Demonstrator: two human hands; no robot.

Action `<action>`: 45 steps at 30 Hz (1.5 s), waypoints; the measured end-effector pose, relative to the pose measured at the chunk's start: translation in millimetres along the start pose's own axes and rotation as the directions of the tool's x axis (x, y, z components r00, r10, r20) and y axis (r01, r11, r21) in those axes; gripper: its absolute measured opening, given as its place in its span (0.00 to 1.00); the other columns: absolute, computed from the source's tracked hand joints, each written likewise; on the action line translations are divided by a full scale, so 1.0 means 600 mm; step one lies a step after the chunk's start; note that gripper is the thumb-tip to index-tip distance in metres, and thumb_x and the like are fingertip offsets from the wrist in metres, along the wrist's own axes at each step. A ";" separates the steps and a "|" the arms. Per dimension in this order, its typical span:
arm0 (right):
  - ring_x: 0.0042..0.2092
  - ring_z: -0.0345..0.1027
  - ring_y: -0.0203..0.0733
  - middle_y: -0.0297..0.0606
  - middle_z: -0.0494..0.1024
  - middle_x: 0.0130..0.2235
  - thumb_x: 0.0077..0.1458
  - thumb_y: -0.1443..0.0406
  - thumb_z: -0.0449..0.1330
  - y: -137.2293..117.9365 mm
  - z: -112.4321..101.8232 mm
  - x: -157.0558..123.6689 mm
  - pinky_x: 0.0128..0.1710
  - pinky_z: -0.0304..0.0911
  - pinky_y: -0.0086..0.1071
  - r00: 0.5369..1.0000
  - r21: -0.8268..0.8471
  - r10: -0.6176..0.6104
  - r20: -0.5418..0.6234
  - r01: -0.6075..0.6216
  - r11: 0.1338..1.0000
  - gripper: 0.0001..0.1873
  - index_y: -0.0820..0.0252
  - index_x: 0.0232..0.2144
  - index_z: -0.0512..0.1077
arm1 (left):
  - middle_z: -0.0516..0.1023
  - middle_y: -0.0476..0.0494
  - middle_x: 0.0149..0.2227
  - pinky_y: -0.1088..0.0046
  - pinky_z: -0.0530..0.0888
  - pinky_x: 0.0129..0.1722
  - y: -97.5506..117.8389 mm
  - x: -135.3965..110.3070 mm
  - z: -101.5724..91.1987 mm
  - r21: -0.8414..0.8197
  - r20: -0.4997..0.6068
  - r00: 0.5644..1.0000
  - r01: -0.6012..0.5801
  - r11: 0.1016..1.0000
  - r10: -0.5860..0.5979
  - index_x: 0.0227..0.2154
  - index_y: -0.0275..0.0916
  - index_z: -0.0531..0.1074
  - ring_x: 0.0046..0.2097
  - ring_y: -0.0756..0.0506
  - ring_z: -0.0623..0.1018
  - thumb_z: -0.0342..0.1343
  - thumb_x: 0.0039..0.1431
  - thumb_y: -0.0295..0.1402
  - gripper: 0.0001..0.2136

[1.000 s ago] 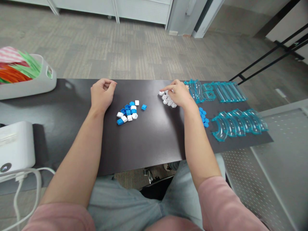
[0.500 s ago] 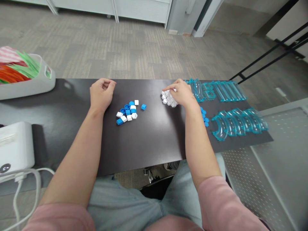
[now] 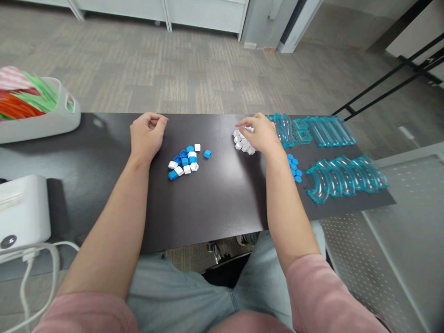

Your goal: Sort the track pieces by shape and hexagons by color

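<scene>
My left hand [image 3: 148, 132] rests near the far edge of the dark table, its fingers curled in; nothing shows in it. To its right lies a loose pile of blue and white hexagonal pieces [image 3: 185, 161], with one blue piece [image 3: 207, 154] slightly apart. My right hand [image 3: 258, 132] hovers over a tight cluster of white hexagonal pieces [image 3: 244, 147], thumb and index finger apart. Part of that cluster is hidden under the hand. Behind my right forearm, a group of blue hexagonal pieces [image 3: 295, 172] is partly covered.
Clear teal curved tube pieces [image 3: 342, 180] line the right end of the table, and straight teal tubes [image 3: 331, 131] lie behind them. At the left stand a white bin [image 3: 65, 115] of colourful strips and a white device [image 3: 24, 212] with cables.
The thumb and index finger of my right hand have parted a little and lifted slightly over the white pieces. My left hand has stayed in place.
</scene>
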State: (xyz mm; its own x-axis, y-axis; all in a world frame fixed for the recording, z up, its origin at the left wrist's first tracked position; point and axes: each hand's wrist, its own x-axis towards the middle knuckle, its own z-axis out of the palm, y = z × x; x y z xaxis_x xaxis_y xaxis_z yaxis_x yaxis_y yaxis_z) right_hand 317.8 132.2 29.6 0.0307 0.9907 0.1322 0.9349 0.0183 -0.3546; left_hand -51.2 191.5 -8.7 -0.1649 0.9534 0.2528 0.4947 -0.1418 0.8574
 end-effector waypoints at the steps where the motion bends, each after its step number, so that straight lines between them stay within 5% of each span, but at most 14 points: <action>1: 0.61 0.78 0.65 0.48 0.84 0.57 0.77 0.57 0.66 0.000 0.003 0.001 0.67 0.67 0.62 1.000 0.002 0.004 -0.005 -0.004 1.000 0.16 0.48 0.58 0.91 | 0.81 0.48 0.32 0.67 0.76 0.39 0.000 0.000 0.000 0.002 0.001 1.000 -0.004 1.000 0.004 0.36 0.45 0.81 0.36 0.45 0.79 0.68 0.68 0.42 0.08; 17: 0.60 0.78 0.63 0.47 0.83 0.56 0.78 0.54 0.68 0.004 0.017 0.007 0.67 0.68 0.60 1.000 0.013 -0.001 -0.007 0.001 1.000 0.13 0.49 0.54 0.90 | 0.81 0.47 0.32 0.66 0.75 0.39 -0.004 0.000 0.002 -0.018 0.004 1.000 -0.003 1.000 0.003 0.36 0.46 0.82 0.36 0.44 0.79 0.68 0.68 0.41 0.07; 23: 0.59 0.76 0.60 0.45 0.83 0.56 0.78 0.53 0.68 -0.027 0.000 -0.004 0.68 0.66 0.57 0.994 0.077 -0.109 0.017 0.107 0.991 0.14 0.48 0.57 0.89 | 0.82 0.47 0.33 0.66 0.74 0.40 0.003 -0.002 0.003 -0.008 -0.008 1.000 0.009 1.000 -0.009 0.35 0.44 0.82 0.35 0.45 0.79 0.66 0.68 0.34 0.04; 30: 0.57 0.75 0.57 0.42 0.84 0.55 0.72 0.52 0.77 -0.119 0.016 -0.037 0.63 0.62 0.47 0.870 0.220 -0.436 0.231 0.390 0.894 0.14 0.50 0.53 0.89 | 0.80 0.49 0.32 0.68 0.75 0.41 0.004 -0.001 0.000 0.000 0.015 1.000 0.022 1.000 -0.022 0.36 0.44 0.80 0.36 0.45 0.78 0.68 0.69 0.37 0.06; 39: 0.51 0.76 0.51 0.37 0.86 0.48 0.72 0.64 0.73 -0.157 0.035 -0.048 0.55 0.53 0.41 0.771 0.315 -0.565 0.293 0.481 0.818 0.05 0.55 0.47 0.83 | 0.81 0.50 0.33 0.67 0.73 0.43 0.031 -0.012 -0.005 0.046 0.020 0.998 0.063 0.997 -0.063 0.37 0.43 0.82 0.36 0.46 0.77 0.64 0.70 0.34 0.04; 45: 0.48 0.75 0.49 0.35 0.86 0.46 0.71 0.66 0.71 -0.166 0.029 -0.085 0.54 0.52 0.40 0.811 0.302 -0.524 0.262 0.447 0.842 0.07 0.55 0.43 0.76 | 0.80 0.51 0.34 0.70 0.72 0.43 0.041 -0.013 -0.005 0.035 0.012 0.996 0.087 0.996 -0.088 0.41 0.37 0.84 0.35 0.49 0.73 0.65 0.70 0.30 0.04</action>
State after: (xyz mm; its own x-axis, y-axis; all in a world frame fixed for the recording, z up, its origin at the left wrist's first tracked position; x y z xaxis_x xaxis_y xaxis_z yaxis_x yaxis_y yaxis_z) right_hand 217.0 82.0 42.0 -0.5575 0.8287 0.0508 0.6944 0.4989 -0.5186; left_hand -40.6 180.0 11.9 -0.1973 0.9653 0.1712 0.5084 -0.0485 0.8598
